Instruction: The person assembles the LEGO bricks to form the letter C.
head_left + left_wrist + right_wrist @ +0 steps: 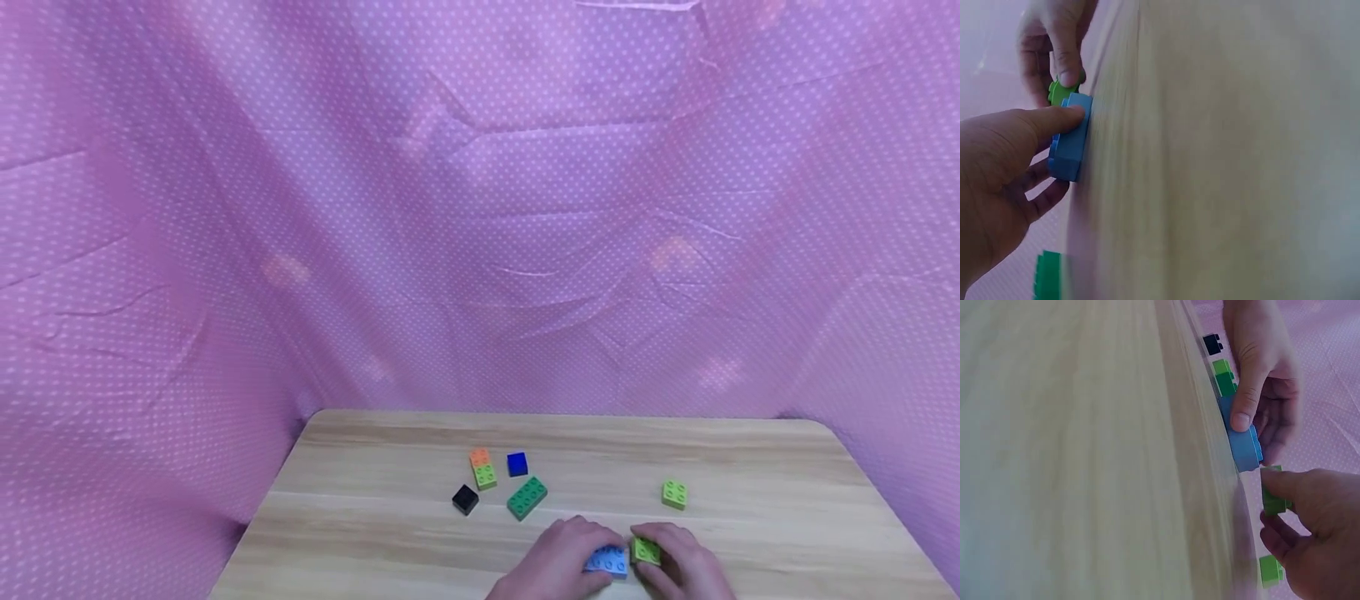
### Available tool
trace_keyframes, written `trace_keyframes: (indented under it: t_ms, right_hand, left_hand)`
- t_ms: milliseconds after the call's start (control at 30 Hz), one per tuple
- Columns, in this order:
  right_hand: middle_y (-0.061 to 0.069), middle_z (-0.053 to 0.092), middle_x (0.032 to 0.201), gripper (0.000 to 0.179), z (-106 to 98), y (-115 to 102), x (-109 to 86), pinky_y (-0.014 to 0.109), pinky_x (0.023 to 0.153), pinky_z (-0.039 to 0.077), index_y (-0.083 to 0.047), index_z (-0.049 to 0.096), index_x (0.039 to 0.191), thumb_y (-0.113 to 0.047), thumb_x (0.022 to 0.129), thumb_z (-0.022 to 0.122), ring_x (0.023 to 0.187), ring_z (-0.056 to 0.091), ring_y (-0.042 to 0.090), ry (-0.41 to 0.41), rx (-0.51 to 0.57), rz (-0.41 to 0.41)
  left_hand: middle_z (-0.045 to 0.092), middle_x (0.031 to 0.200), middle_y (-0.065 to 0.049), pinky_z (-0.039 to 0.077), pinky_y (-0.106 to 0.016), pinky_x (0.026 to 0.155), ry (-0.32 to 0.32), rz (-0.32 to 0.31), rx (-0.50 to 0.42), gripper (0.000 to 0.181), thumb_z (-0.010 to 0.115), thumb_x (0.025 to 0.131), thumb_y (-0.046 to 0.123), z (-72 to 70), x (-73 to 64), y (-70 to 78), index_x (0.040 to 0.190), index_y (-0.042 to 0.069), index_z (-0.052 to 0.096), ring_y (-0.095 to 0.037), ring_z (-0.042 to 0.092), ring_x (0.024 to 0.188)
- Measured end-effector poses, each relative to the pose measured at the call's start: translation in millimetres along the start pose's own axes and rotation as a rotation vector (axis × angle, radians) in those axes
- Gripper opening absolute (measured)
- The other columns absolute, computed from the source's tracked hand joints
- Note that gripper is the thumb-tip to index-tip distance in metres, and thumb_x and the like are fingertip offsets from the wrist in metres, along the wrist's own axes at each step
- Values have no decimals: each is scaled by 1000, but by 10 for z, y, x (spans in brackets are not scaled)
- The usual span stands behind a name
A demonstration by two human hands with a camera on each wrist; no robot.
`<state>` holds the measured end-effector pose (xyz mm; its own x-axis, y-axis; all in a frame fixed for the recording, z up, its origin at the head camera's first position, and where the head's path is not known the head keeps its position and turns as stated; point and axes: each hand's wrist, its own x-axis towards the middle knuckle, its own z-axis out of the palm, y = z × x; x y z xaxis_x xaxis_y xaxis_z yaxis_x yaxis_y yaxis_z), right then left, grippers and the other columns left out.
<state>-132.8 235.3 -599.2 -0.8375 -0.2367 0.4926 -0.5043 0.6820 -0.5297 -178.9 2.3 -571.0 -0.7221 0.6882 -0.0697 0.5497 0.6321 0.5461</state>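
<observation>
My left hand (558,562) grips a light blue toy brick (609,562) between thumb and fingers, low over the front of the table. In the left wrist view the thumb presses one long side of the blue brick (1072,140), its studs facing away from the palm side. Just to the right, my right hand (686,562) pinches a small lime green brick (645,551) by its sides. The two bricks are side by side with a narrow gap in the head view. In the right wrist view the lime brick (1274,494) sits between thumb and fingertips.
Another lime brick (674,494) lies behind my right hand. Further left are a dark green brick (527,497), a dark blue brick (517,464), a black brick (465,499), and an orange brick (479,457) against a lime one (485,477). Pink dotted cloth (480,250) surrounds the wooden table (360,533).
</observation>
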Motion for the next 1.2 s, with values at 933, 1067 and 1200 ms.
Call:
trace_keyframes:
  t_ms: [933, 1067, 1200]
  right_hand:
    - [10, 65, 128, 38, 250, -83, 131, 25, 95, 58, 1, 61, 136, -1, 99, 71, 120, 64, 4, -256, 676, 36]
    - [12, 66, 127, 37, 278, -83, 121, 25, 95, 59, 3, 61, 135, -3, 99, 72, 118, 65, 6, -269, 724, 79]
    - [16, 68, 126, 38, 334, -63, 129, 27, 93, 60, 4, 61, 134, 1, 98, 72, 118, 67, 9, -235, 733, 24]
  left_hand:
    - [63, 104, 20, 46, -22, 84, 176, -167, -602, 20, 85, 91, 28, 211, -117, -250, 106, 32, 73, 0, 54, 96]
    - [62, 103, 19, 46, -23, 84, 175, -192, -620, 23, 86, 91, 28, 218, -129, -267, 107, 32, 70, 0, 54, 95]
    - [61, 103, 20, 47, -22, 85, 207, -187, -603, 35, 88, 89, 25, 210, -145, -282, 110, 32, 61, 1, 55, 95]
